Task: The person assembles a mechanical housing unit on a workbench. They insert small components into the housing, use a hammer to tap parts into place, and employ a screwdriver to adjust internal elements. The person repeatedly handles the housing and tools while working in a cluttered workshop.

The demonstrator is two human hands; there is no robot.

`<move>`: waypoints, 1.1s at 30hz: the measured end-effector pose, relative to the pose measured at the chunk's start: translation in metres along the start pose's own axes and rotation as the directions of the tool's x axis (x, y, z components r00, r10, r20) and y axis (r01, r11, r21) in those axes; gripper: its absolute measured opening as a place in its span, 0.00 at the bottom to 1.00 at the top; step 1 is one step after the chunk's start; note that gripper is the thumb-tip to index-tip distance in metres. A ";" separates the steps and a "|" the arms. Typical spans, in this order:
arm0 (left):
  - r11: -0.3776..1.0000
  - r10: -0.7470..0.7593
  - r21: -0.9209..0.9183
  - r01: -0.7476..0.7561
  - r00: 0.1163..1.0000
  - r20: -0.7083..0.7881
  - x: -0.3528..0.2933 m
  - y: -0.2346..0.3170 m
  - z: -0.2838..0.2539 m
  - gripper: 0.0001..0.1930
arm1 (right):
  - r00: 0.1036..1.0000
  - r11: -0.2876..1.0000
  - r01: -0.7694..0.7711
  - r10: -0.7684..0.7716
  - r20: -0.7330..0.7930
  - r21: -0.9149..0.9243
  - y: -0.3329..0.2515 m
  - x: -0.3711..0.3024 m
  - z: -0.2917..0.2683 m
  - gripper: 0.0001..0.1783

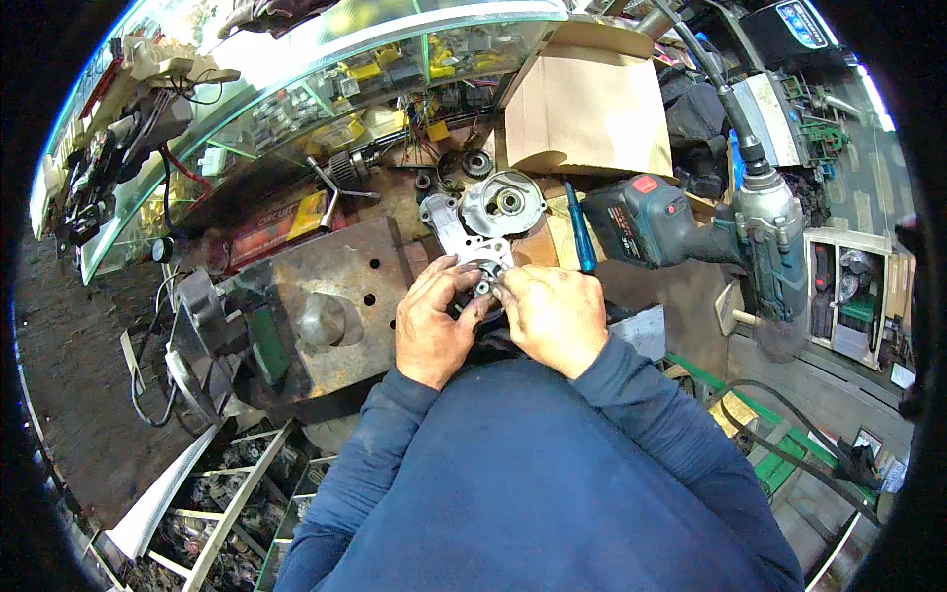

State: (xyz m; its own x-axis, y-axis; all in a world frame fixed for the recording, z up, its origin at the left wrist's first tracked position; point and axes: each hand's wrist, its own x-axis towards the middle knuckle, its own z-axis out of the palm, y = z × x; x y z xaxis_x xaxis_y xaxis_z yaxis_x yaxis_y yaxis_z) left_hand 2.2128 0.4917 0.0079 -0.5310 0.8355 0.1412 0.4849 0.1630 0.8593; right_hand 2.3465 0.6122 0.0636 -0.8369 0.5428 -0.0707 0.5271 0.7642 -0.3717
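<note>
My left hand [431,321] and my right hand [555,314] meet in front of my body. Both have their fingers closed around a small grey metal part [483,284] with round holes in it, partly hidden by the fingertips. Just beyond them lies a cast metal housing [449,225], and behind it a round metal cover [525,209] with a bearing-like ring at its centre. To the right of the housing, a blue-handled screwdriver [579,237] lies near my right hand.
A cordless impact wrench [774,232] lies at the right. A cardboard box [592,109] stands behind the parts. Left of my hands is a steel plate [365,340] with holes. A gear [476,163] and a three-armed puller [335,192] lie farther back, before a glass case [326,94].
</note>
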 end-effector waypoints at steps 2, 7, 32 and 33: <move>1.000 -0.015 -0.009 0.015 1.000 0.007 -0.001 0.001 0.001 0.16 | 1.000 0.997 0.025 -0.025 0.001 0.074 0.006 0.002 -0.001 0.06; 1.000 -0.028 -0.011 0.028 1.000 0.003 -0.001 0.001 0.002 0.16 | 0.999 0.999 0.013 -0.014 0.039 0.036 0.006 -0.001 -0.001 0.08; 0.995 -0.088 -0.040 0.091 0.993 0.079 0.003 0.004 -0.005 0.15 | 0.926 0.854 -0.262 0.092 0.366 0.449 0.023 0.018 0.000 0.13; 0.995 -0.084 -0.038 0.087 0.993 0.079 0.003 0.004 -0.005 0.16 | 0.903 0.819 -0.329 0.127 0.411 0.470 0.022 0.016 0.001 0.14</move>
State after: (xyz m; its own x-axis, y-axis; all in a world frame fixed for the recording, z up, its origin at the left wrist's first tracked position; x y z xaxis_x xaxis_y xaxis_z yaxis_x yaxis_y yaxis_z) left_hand 2.2097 0.4924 0.0144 -0.5131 0.8578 0.0291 0.4100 0.2152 0.8863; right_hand 2.3440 0.6372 0.0530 -0.7494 0.4437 -0.4915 0.6377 0.2838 -0.7160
